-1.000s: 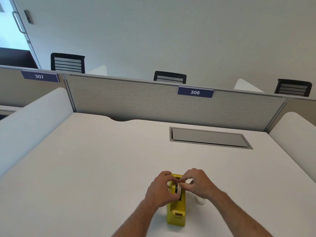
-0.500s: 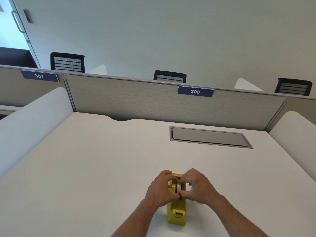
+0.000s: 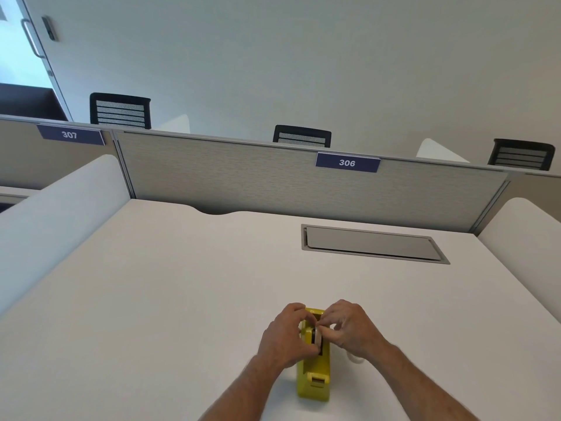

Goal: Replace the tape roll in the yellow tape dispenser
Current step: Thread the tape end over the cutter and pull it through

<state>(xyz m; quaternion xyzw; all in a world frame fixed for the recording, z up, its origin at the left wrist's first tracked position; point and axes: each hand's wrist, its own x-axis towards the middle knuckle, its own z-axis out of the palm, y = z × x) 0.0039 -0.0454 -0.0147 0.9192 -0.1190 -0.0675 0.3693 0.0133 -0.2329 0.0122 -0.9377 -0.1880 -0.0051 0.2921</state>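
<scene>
Left hand (image 3: 287, 337): reached in from the lower edge, forearm angled up and right, fingers curled against the left side of the yellow plastic tape dispenser (image 3: 314, 372), thumb at the roll. Right hand (image 3: 349, 328): reached in from the lower right, fingers bent, fingertips pinching the white tape roll (image 3: 317, 335) from the right. Roll: stood on edge in the dispenser's rear cradle, between the fingertips of both hands, top exposed. Dispenser: upright on the white desk (image 3: 182, 299), cutter end toward the camera. Second pale ring-shaped roll (image 3: 355, 358): flat on the desk just beside the right wrist, partly hidden. Grey recessed cable hatch (image 3: 372, 244): well apart, farther back
</scene>
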